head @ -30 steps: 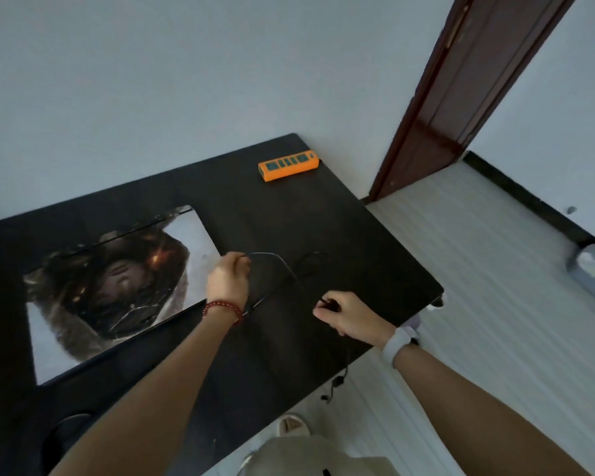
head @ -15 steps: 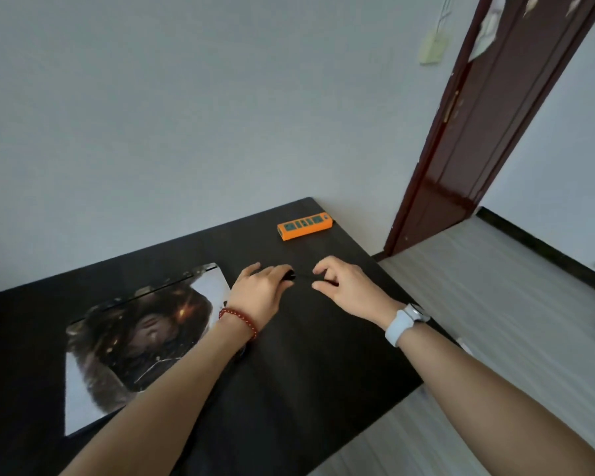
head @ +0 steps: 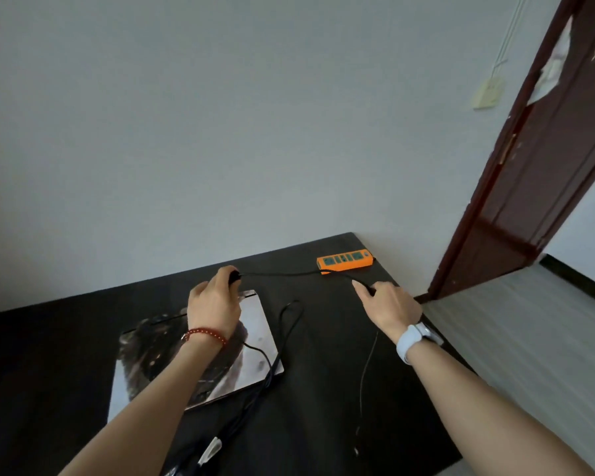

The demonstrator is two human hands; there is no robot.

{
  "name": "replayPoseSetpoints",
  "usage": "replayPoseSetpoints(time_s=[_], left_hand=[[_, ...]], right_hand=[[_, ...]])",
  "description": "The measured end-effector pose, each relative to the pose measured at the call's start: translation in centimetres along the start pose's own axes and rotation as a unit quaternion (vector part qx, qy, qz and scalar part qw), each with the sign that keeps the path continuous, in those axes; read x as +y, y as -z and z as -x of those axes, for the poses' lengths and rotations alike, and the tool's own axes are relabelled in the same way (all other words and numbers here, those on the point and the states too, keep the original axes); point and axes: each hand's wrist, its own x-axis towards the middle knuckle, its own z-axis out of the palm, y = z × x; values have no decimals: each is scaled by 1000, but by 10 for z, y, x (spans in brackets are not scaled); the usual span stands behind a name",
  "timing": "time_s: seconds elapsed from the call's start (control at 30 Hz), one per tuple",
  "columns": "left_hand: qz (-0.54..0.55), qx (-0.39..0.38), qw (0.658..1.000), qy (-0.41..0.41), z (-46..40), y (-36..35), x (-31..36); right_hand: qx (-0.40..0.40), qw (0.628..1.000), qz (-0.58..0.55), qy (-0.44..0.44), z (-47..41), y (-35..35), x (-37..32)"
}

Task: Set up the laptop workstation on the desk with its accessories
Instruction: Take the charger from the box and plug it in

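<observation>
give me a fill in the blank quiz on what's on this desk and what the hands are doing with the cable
1. The power strip near the desk's far right corner is coloured ____.
2. The black cable stretches between the left hand and the ____ hand.
3. The closed laptop lies under the ____ forearm.
4. The right wrist wears a white ____.

Missing words: orange; right; left; watch

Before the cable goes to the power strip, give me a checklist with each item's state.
1. Left hand grips the cable end: ok.
2. Right hand holds the cable further along: ok.
3. Cable between the hands free of knots: ok.
4. Orange power strip on the desk, sockets facing up: ok.
5. Free socket: cannot tell.
6. Laptop lid closed, slack cable lying across its corner: not ok.
</observation>
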Motion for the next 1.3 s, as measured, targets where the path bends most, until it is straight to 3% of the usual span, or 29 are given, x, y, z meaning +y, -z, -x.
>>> replayPoseSetpoints(time_s=[0.1, 0.17, 0.2, 0.23, 0.3, 0.33, 0.37, 0.43, 0.5, 0.57, 0.63, 0.7, 0.73, 0.83, 0.93, 0.97, 1.07, 1.17, 1.23, 1.3], left_hand=[[-64, -58, 995, -51, 0, 6, -11], [-92, -118, 986, -80, -1, 8, -22], [-109, -149, 978, -98, -1, 10, -27], [-128, -179, 968, -119, -1, 11, -34], [-172, -243, 943, -149, 0, 9, -44], [-193, -278, 928, -157, 2, 7, -48], [-207, -315, 912, -165, 3, 4, -50], [-201, -391, 885, -156, 4, -3, -50], [-125, -446, 883, -82, -2, -5, -46], [5, -447, 893, 43, -13, -1, -42], [210, -370, 874, 233, -25, 6, -32], [389, -311, 772, 394, -38, 5, -22], [428, -306, 728, 440, -44, 0, -19], [465, -272, 649, 538, -54, -12, -10], [538, -219, 541, 608, -47, -21, -17], [540, -216, 546, 603, -43, -23, -21], [518, -215, 639, 527, -33, -26, -30], [519, -186, 699, 455, -22, -21, -47], [486, -217, 743, 406, -18, -15, -64], [451, -246, 775, 368, -16, -11, -77]], right_hand=[[-27, 989, -140, 23, -12, 4, -20], [-82, 933, -349, 26, -20, 5, -35], [-142, 864, -483, 3, -24, 6, -43], [-200, 760, -618, -29, -29, 6, -48], [-263, 567, -774, -101, -38, 10, -58], [-267, 515, -803, -133, -43, 10, -64], [-266, 491, -816, -153, -47, 10, -70], [-258, 537, -791, -138, -51, 7, -81], [-274, 641, -714, -66, -49, 2, -88], [-297, 732, -612, 22, -42, -7, -90], [-319, 780, -531, 94, -33, -14, -90], [-349, 803, -454, 161, -21, -22, -93], [-369, 805, -425, 189, -15, -28, -94], [-412, 804, -356, 239, 2, -44, -96], [-428, 805, -323, 253, 15, -59, -94], [-432, 806, -319, 250, 16, -62, -94], [-435, 810, -318, 230, 14, -67, -102], [-400, 814, -414, 81, 0, -68, -120], [-403, 775, -486, -21, -15, -66, -136], [-430, 720, -541, -62, -26, -61, -155]])
